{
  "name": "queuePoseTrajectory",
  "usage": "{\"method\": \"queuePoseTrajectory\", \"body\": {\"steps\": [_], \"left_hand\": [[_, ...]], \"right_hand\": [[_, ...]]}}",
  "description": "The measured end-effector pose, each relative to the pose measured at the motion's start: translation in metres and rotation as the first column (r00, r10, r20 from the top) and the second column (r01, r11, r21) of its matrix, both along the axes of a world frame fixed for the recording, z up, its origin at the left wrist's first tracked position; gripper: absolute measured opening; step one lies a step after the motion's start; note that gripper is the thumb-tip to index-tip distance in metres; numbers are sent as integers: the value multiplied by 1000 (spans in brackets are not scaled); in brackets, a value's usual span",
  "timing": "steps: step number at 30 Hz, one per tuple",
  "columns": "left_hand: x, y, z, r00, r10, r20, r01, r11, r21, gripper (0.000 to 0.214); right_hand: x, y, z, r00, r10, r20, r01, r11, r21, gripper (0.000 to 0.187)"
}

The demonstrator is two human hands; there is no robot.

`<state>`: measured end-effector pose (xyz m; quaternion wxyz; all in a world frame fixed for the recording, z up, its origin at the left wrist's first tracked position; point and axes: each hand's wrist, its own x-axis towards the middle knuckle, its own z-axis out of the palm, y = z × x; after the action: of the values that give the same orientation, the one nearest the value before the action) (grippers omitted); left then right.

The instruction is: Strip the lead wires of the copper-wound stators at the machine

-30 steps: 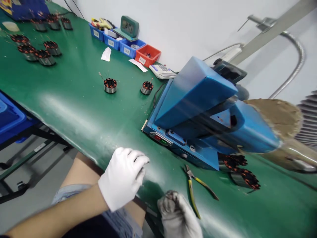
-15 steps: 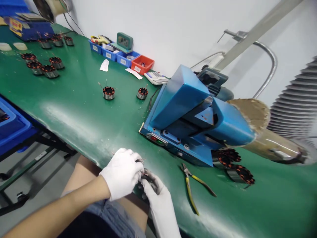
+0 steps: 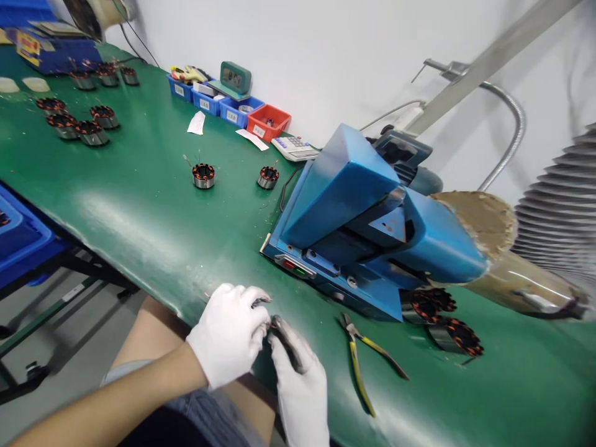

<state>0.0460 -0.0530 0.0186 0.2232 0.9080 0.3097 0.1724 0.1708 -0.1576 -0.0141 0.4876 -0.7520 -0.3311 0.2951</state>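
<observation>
My left hand [image 3: 233, 332], in a white glove, is closed over a motor stator that it almost wholly hides. Thin wire ends [image 3: 266, 301] stick out past its fingers. Close on the right, my gloved right hand [image 3: 300, 382] has its grey-stained fingertips pinched together near the left thumb, with a small reddish bit of wire at their tips. Both hands are above the bench's front edge, over my lap. To their right, yellow-handled cutting pliers [image 3: 358, 357] lie with the handles spread.
A blue machine [image 3: 335, 192] stands ahead to the right, with wound stators [image 3: 454, 335] beside it. Two single stators [image 3: 203, 176] sit mid-bench, and several more [image 3: 93, 133] at the far left. Small bins [image 3: 239, 112], a clock [image 3: 235, 77] and a calculator [image 3: 294, 149] line the wall.
My hands have drawn slightly apart, the right one turning and shifting a little down. Less of what lies between them shows now. The view has shifted slightly.
</observation>
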Motion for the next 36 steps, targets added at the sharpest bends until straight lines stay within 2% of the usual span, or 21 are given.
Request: {"method": "queuePoseTrajectory", "body": {"steps": [3,6,8,10,13,16,18,21,24,28,30,32,36], "left_hand": [[-1,0,-1,1000,-3,12,2,1000,10,12],[-3,1,-1,1000,-20,23,20,1000,11,12],[-5,2,0,999,-39,36,39,999,3,11],[-7,4,1,997,-54,57,55,998,-14,12],[-8,7,2,995,-70,72,73,996,-42,13],[-8,8,2,993,-82,83,85,995,-41,13],[-8,6,1,993,-73,96,76,997,-33,13],[-6,2,1,996,-53,75,55,998,-17,10],[-5,-1,0,997,-27,71,27,1000,3,10],[-3,0,0,994,-17,104,14,1000,27,13],[-4,0,1,993,-25,113,23,1000,21,11],[-5,2,2,992,-39,124,39,999,0,9],[-10,6,5,989,-77,129,81,996,-29,8]], "right_hand": [[10,6,2,961,174,216,-188,981,45,22],[20,12,7,845,299,444,-359,932,56,24],[24,14,12,800,342,494,-414,909,41,23],[24,15,17,847,347,402,-390,920,26,20],[21,17,21,960,266,86,-264,964,-29,20],[19,15,19,975,204,-87,-210,976,-61,22],[17,11,14,980,189,-62,-195,975,-103,19],[12,2,7,970,175,171,-157,981,-113,17],[7,-7,-1,897,169,408,-155,986,-67,18],[10,-9,-7,839,129,529,-126,991,-42,20],[15,-4,-5,776,180,604,-244,970,24,20],[21,2,0,664,258,701,-416,907,61,20],[28,15,16,413,287,864,-585,811,10,21]]}}
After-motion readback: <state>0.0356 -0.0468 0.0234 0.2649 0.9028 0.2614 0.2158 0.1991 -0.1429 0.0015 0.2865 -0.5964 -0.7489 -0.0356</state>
